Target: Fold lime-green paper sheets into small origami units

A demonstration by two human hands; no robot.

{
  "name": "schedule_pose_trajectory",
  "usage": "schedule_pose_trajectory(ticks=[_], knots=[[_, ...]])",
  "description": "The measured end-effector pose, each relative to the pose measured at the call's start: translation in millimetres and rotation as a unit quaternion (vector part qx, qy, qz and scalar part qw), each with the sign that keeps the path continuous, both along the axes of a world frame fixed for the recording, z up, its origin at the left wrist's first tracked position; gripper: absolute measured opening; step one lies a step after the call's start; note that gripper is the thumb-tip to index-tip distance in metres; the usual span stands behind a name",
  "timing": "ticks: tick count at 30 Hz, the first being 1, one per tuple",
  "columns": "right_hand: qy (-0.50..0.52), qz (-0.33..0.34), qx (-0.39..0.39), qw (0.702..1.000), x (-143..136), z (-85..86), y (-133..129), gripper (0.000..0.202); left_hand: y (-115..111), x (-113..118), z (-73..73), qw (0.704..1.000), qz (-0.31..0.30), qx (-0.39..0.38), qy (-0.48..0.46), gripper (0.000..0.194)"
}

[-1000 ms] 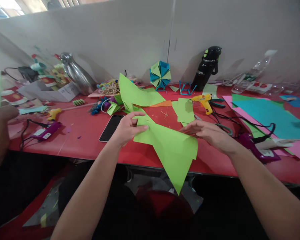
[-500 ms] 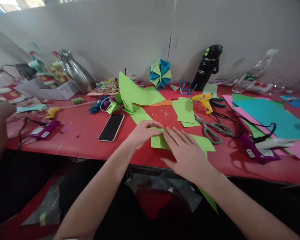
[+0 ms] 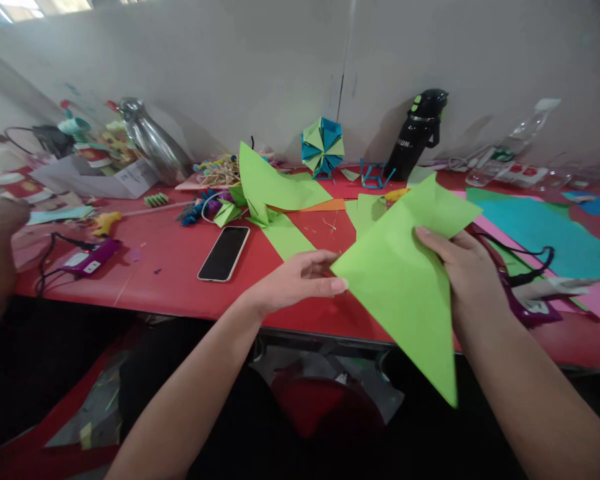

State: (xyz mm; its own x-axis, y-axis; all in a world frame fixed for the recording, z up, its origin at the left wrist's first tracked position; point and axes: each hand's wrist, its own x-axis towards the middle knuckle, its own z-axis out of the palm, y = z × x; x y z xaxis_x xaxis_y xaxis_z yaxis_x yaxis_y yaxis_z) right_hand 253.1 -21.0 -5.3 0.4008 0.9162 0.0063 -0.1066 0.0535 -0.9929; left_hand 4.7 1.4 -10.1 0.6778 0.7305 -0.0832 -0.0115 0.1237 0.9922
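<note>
My right hand holds a lime-green sheet of paper up over the table's front edge, its thumb on the near face and the other fingers behind. The sheet is bent near its top, and one corner points down past the edge. At its left corner is my left hand, thumb and fingers apart around that corner, with the thumb tip at the paper's edge; no firm grip shows. More green paper lies behind my left hand. The scissors are hidden behind the raised sheet.
A phone lies left of my left hand. At the back stand a blue-and-green folded paper wheel, a black bottle and a steel jug. Coloured sheets and a purple power strip are at right. Another person's hand is far left.
My right hand has lifted the green sheet off the table and moved right, opening it out. My left hand has moved slightly down and right, to the sheet's left corner.
</note>
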Motion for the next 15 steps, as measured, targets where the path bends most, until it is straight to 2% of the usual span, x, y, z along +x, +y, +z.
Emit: schedule_pose_trajectory(ticks=[1, 3, 4, 6, 9, 12, 15], knots=[[0.023, -0.007, 0.008, 1.000, 1.8, -6.7, 4.6, 0.021, 0.2, 0.4, -3.3, 1.000, 0.011, -0.005, -0.003, 0.041], [0.066, 0.011, 0.055, 0.996, 3.3, -19.1, 11.6, 0.020, 2.6, 1.7, -10.3, 0.996, 0.086, -0.002, -0.013, 0.036], [0.070, 0.031, 0.068, 0.995, 3.1, -24.3, 14.0, 0.019, 4.2, 2.5, -13.4, 0.992, 0.129, 0.006, -0.018, 0.034], [0.065, 0.054, 0.076, 0.993, 1.2, -33.1, 17.1, 0.016, 6.0, 4.0, -17.2, 0.984, 0.173, 0.026, -0.029, 0.036], [0.061, 0.043, 0.045, 0.996, -4.0, -44.7, 20.8, 0.020, 2.3, 7.1, -16.7, 0.980, 0.179, 0.071, -0.045, 0.045], [0.071, 0.020, 0.034, 0.997, -9.6, -55.8, 25.9, 0.031, -6.3, 10.5, -14.4, 0.970, 0.200, 0.137, -0.026, 0.042], [0.039, -0.002, 0.034, 0.999, -9.6, -64.7, 30.5, 0.054, -9.8, 10.8, -15.9, 0.943, 0.230, 0.237, 0.028, 0.035]])
